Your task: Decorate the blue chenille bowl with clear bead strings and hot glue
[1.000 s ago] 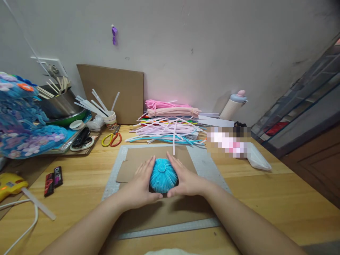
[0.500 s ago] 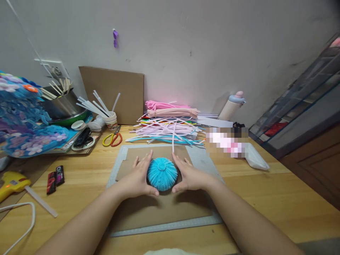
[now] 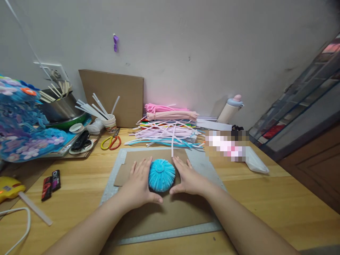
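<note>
A round, ribbed blue fuzzy ball (image 3: 162, 176) with a small coil on its top sits on brown cardboard (image 3: 170, 219), which lies over a grey cutting mat (image 3: 199, 161). My left hand (image 3: 140, 182) curves along the ball's left side, fingers spread and thumb in front of it. On the right side, my right hand (image 3: 188, 176) is likewise spread, thumb and fingers apart. Both hands are close beside the ball; whether the fingertips press on it I cannot tell. Behind the ball, a pale strip (image 3: 173, 141) reaches down from the pile of fuzzy stems (image 3: 167, 132).
Scissors (image 3: 111, 141), a paper cup (image 3: 109, 123) of glue sticks and a metal pot (image 3: 62, 106) stand back left. A yellow glue gun (image 3: 10, 188) lies far left near two small packets (image 3: 51, 186). A bottle (image 3: 230, 109) leans at the back right.
The ball has tilted slightly, its top coil shifting left. My left hand sits slightly lower, its thumb further forward. The whole view has shifted a little.
</note>
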The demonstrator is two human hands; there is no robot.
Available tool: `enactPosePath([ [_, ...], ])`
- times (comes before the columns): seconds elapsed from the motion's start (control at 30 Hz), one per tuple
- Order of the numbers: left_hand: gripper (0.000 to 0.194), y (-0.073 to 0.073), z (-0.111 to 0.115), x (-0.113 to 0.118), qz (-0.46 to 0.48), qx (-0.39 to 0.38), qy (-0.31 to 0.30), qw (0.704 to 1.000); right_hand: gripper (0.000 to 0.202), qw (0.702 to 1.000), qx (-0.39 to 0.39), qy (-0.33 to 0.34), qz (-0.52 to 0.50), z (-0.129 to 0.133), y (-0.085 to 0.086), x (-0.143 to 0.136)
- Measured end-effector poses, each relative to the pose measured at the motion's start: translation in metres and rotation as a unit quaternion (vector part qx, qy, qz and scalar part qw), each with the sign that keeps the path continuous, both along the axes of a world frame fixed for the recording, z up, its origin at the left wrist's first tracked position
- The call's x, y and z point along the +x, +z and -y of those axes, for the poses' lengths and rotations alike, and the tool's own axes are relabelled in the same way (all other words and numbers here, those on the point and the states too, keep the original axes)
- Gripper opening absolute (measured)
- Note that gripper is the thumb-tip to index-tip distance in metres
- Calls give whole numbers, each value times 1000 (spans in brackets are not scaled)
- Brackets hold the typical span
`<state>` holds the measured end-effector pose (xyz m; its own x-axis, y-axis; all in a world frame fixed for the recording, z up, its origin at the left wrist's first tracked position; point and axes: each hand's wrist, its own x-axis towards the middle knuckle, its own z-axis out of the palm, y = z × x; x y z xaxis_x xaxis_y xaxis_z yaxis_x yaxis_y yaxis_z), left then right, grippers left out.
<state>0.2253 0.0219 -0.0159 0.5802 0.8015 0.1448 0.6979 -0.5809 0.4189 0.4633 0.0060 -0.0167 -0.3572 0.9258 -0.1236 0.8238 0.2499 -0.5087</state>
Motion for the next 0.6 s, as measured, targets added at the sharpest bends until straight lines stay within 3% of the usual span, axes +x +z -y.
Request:
enactPosePath([
  [0.17,130,3,-17,-6,-4,-18,-74,997,138,1000,-6,2,5,6,-7,-15],
  [0.3,122,-7,-12,4,4,-17,-35,999,136,1000,21,-11,15,4,-17,-23],
  [0.4,121,-11,-1,10,11,-12,7,1000,133,1000,17,-9,14,1,-14,-19],
  [0.5,121,-4,8,4,16,-10,26,999,125,1000,1,-12,17,0,-5,-7],
  [0.6,101,8,9,-8,37,-13,60,997,111,1000,-13,-19,22,2,6,9],
])
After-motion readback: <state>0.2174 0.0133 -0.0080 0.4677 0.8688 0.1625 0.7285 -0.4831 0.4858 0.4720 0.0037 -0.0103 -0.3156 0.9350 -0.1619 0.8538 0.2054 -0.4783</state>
